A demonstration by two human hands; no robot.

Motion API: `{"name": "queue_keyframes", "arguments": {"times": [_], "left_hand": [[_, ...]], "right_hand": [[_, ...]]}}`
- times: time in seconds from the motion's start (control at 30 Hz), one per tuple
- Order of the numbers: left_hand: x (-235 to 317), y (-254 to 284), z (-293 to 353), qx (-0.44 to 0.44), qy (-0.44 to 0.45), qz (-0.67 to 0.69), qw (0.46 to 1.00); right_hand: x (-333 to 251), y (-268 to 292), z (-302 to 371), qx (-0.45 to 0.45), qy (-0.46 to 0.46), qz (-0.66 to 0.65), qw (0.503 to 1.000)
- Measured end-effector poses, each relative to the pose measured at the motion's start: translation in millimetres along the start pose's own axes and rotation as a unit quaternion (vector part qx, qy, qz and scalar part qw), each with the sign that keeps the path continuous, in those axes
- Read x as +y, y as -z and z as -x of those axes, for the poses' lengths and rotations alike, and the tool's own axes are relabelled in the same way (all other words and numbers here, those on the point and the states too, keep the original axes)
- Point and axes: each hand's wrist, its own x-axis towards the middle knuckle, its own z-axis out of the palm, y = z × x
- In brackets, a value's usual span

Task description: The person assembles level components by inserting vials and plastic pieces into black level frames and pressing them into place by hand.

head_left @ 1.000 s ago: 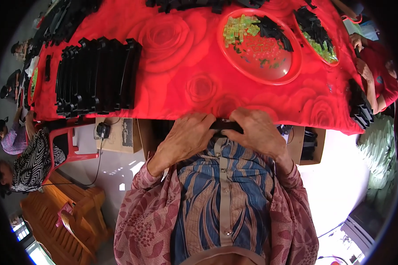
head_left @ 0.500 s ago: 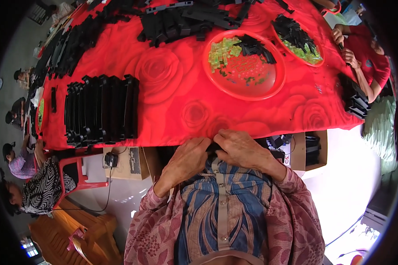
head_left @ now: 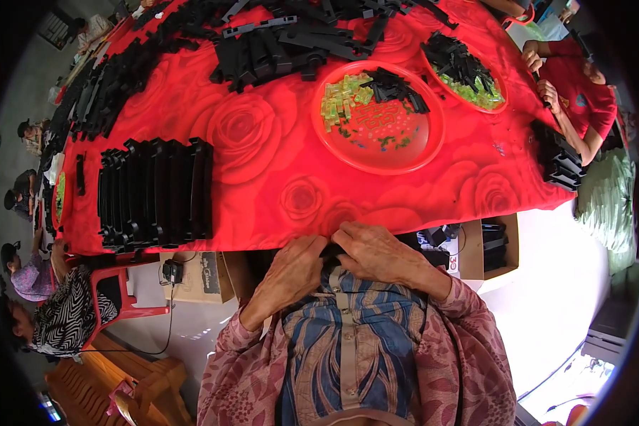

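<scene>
My left hand (head_left: 297,265) and my right hand (head_left: 376,253) meet at the near edge of the table, in front of my chest. Fingers on both are bent and closed, thumbs and fingertips almost touching. A small dark patch shows between them, but the backs of my hands hide what it is. Beyond them on the red cloth stands a round red tray (head_left: 376,165) with yellow-green clear pieces (head_left: 343,101) and small black plastic pieces (head_left: 394,88). To the left, a row of long black plastic parts (head_left: 156,193) stands packed side by side.
A pile of black parts (head_left: 277,53) covers the far side. A second red tray (head_left: 502,106) and more black parts (head_left: 559,156) are at right, near a person in red (head_left: 582,85). Cardboard boxes (head_left: 500,248) sit below the edge; a red chair (head_left: 124,291) is at left.
The view has shifted a little, so the table and trays appear lower and more to the left. Both hands stay together and closed at the table edge.
</scene>
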Motion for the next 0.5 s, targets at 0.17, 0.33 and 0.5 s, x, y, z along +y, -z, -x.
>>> {"name": "queue_keyframes", "arguments": {"times": [0.17,0.33,0.5], "left_hand": [[3.4,-2.0,0.1,0.062,-0.050,0.004,0.997],[9.9,0.8,-8.3,0.013,0.029,-0.001,0.999],[9.0,0.0,-15.6,0.049,0.031,0.008,0.998]], "right_hand": [[4.6,0.4,0.4,-0.004,0.010,-0.022,1.000],[-2.8,10.4,-1.5,-0.029,-0.012,-0.008,0.999],[-0.7,9.1,-2.6,0.036,0.027,0.010,0.999]]}}
